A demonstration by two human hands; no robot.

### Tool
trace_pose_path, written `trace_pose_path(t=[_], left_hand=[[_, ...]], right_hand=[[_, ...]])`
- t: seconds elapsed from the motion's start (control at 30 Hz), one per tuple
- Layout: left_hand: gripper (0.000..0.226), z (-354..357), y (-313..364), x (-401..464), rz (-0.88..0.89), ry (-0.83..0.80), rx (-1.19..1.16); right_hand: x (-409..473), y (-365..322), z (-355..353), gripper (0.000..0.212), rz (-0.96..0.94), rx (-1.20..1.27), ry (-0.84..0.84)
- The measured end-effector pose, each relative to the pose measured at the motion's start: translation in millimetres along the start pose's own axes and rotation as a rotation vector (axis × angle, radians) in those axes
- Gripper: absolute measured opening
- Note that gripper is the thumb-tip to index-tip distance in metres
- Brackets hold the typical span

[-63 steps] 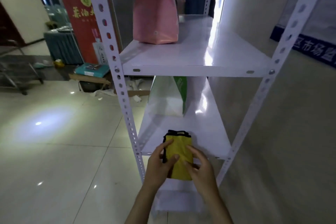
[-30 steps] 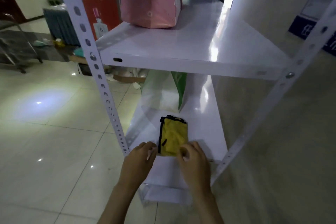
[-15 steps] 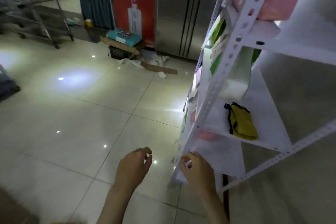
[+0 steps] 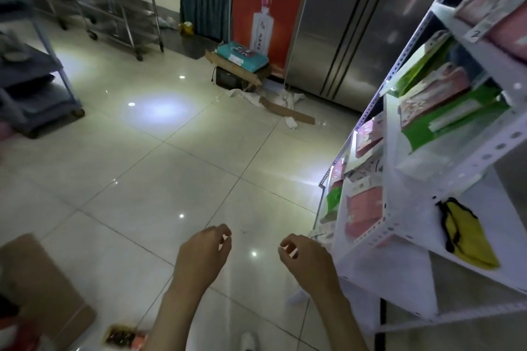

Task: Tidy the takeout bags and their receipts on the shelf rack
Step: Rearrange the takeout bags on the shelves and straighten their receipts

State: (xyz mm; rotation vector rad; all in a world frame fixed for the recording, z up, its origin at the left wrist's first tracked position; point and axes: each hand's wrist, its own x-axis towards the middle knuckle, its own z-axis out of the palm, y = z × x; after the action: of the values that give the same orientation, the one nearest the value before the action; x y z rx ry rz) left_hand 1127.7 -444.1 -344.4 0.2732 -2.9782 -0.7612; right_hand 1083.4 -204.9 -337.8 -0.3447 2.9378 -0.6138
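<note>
A folded yellow bag with black trim [image 4: 467,234] lies flat on a lower shelf of the white rack [image 4: 399,232] at the right. Pink bags [image 4: 363,214] and green bags [image 4: 450,120] stand on other shelves of the rack. My left hand [image 4: 201,256] and my right hand [image 4: 309,258] hover over the tiled floor, left of the rack. Both are empty, with the fingers loosely curled and apart. Neither hand touches the rack or a bag.
A cardboard box [image 4: 40,291] sits at the lower left, with a small packet [image 4: 122,336] on the floor beside it. A grey cart [image 4: 34,88] stands at the left, a steel fridge [image 4: 350,23] and red banner [image 4: 268,3] behind, with cardboard scraps [image 4: 285,112] on the floor.
My hands let go of the yellow bag, which stays on the shelf, and drew back from the rack. My view swung left toward the open floor.
</note>
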Motion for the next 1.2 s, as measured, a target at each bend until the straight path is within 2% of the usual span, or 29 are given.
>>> trace_pose_path(t=[0.3, 0.57, 0.73, 1.0, 1.2], left_hand=[[0.019, 4.7, -9.7, 138.3, 0.098, -0.054, 0.089], [0.017, -16.0, 44.8, 283.7, 0.251, -0.093, 0.074], [0.017, -8.0, 69.2, 347.0, 0.350, -0.150, 0.036], [0.015, 16.2, 57.6, 466.9, 0.435, -0.226, 0.010], [0.014, 0.3, 46.2, 584.9, 0.504, -0.266, -0.039]], right_hand=[[122.6, 2.6, 9.1, 0.019, 0.103, 0.091, 0.051], [221.6, 25.8, -47.4, 0.014, 0.254, 0.206, 0.206], [260.3, 38.5, -58.5, 0.010, 0.346, 0.233, 0.285], [349.4, 35.0, -40.3, 0.010, 0.474, 0.184, 0.263], [448.3, 7.5, -73.1, 0.004, 0.572, 0.190, 0.343]])
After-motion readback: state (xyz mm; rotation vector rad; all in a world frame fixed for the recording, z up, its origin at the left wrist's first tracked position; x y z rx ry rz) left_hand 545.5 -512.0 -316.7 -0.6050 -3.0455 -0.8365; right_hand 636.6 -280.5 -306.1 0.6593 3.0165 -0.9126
